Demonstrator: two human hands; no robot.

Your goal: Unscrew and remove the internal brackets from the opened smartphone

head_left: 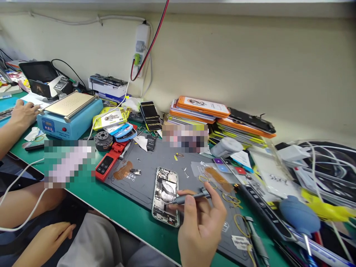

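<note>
at the near edge of the mat (164,157): phone (165,193), one, opened, lying face up with insides bare.

probable hazards: slip of the tool (179,200), set slantwise over the lower half, into the dark cables (159,181), from a sideways push with no second hand in sight to brace; skid of the phone over the mat's edge, same cause; loss of tiny metal bits (185,172) or the loose module (135,171), from a stray knuckle or sleeve.

appearance: pale rim, rounded corners; silvery disc (167,191) mid-body, crossed by dark strips; small parts crowded at both ends. contact of tip with board: too fine to tell.

right hand (201,222): closed about the tool, pen-fashion, thumb and forefinger foremost. left hand: out of view, state impossible to tell.

farther out: blade (240,243), right, near the mat's edge; red unit (105,167), left; blue machine (75,126), beyond, with a co-worker's hand (25,113) just beside.
</note>
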